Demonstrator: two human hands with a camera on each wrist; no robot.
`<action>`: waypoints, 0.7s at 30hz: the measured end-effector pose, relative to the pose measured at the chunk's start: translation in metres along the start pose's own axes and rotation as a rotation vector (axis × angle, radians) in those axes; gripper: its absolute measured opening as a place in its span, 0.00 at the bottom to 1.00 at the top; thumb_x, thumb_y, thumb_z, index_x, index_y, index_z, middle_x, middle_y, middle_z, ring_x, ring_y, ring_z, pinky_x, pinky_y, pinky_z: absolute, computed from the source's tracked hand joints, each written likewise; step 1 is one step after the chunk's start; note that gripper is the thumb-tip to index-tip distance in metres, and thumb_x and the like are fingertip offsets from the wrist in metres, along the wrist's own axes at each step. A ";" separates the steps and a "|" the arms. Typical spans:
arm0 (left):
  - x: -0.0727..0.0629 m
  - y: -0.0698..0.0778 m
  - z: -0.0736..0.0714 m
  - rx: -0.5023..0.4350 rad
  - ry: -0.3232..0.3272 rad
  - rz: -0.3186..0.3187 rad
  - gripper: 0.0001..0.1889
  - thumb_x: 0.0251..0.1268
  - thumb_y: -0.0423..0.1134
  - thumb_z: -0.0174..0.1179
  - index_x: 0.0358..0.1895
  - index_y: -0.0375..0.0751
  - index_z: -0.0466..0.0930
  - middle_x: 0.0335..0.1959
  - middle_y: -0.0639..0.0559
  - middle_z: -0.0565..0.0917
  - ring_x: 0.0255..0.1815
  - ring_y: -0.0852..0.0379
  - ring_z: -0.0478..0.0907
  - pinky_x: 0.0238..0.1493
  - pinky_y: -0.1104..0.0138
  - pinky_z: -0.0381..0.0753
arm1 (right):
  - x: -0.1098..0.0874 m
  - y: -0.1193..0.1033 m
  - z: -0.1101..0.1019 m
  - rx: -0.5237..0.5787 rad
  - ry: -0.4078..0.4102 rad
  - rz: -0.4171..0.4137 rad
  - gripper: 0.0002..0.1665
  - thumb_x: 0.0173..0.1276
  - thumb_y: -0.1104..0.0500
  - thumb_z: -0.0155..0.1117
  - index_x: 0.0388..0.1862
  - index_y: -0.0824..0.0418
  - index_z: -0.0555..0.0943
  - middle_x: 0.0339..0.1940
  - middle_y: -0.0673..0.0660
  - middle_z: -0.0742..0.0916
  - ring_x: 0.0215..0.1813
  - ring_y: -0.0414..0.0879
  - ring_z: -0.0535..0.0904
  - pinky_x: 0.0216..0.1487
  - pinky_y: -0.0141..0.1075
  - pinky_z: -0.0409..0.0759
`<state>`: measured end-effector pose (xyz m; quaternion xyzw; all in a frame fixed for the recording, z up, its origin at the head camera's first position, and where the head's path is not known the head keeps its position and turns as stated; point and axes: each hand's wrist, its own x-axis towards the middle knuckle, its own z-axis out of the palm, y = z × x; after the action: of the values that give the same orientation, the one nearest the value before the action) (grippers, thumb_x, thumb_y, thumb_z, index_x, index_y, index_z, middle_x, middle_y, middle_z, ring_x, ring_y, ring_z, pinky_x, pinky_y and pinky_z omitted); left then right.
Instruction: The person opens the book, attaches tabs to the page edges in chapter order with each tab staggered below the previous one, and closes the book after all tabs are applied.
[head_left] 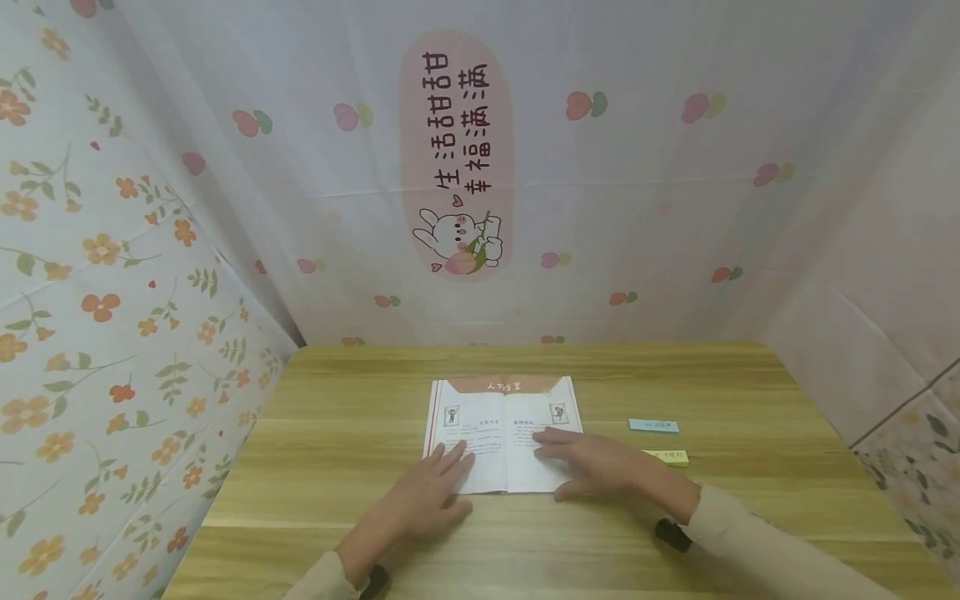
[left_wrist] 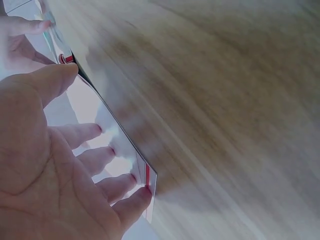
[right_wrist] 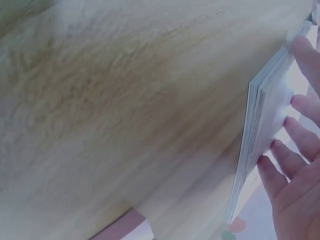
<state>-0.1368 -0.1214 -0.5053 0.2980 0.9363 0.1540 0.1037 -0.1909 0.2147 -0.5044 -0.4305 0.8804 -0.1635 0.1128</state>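
An open book lies on the wooden table, its two pages showing print, small drawings and a brown band across the top. My left hand rests on the left page, its fingers spread with the fingertips on the paper. On the right page lies my right hand, fingers extended and thumb near the lower edge. In the left wrist view the fingertips touch the page near a red stripe. The right wrist view shows the thicker stack of pages beneath the right fingertips.
To the right of the book lie a light blue labelled strip and a yellow one, the latter partly hidden by the right hand and wrist. Behind the wooden table hangs a patterned curtain, and a flowered one on the left.
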 end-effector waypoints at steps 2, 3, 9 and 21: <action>0.000 0.001 -0.001 -0.001 0.002 0.003 0.36 0.74 0.53 0.54 0.78 0.37 0.61 0.80 0.40 0.57 0.77 0.31 0.53 0.74 0.45 0.56 | -0.001 -0.001 -0.002 -0.008 -0.005 0.010 0.38 0.66 0.39 0.70 0.69 0.58 0.78 0.77 0.56 0.71 0.77 0.53 0.63 0.71 0.50 0.68; -0.001 0.001 -0.002 -0.001 0.001 0.004 0.36 0.74 0.53 0.54 0.78 0.36 0.61 0.80 0.40 0.57 0.77 0.31 0.53 0.74 0.44 0.56 | -0.001 -0.001 -0.003 -0.017 -0.002 0.010 0.37 0.67 0.39 0.70 0.68 0.58 0.79 0.76 0.56 0.71 0.76 0.54 0.64 0.70 0.50 0.69; -0.003 0.003 -0.005 0.012 -0.003 0.016 0.36 0.74 0.52 0.54 0.77 0.35 0.63 0.79 0.39 0.58 0.76 0.30 0.55 0.74 0.45 0.57 | -0.003 -0.004 -0.006 -0.052 0.009 0.001 0.34 0.69 0.41 0.69 0.66 0.59 0.80 0.74 0.58 0.74 0.74 0.56 0.68 0.67 0.53 0.72; -0.002 0.002 -0.006 -0.003 -0.008 0.008 0.36 0.75 0.53 0.53 0.77 0.34 0.62 0.79 0.37 0.57 0.77 0.31 0.53 0.75 0.46 0.55 | -0.012 -0.001 -0.005 -0.123 0.027 -0.036 0.31 0.67 0.52 0.67 0.68 0.62 0.78 0.74 0.59 0.74 0.72 0.56 0.70 0.66 0.51 0.74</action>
<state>-0.1362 -0.1229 -0.4986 0.3021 0.9345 0.1544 0.1074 -0.1845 0.2243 -0.4983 -0.4502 0.8824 -0.1168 0.0712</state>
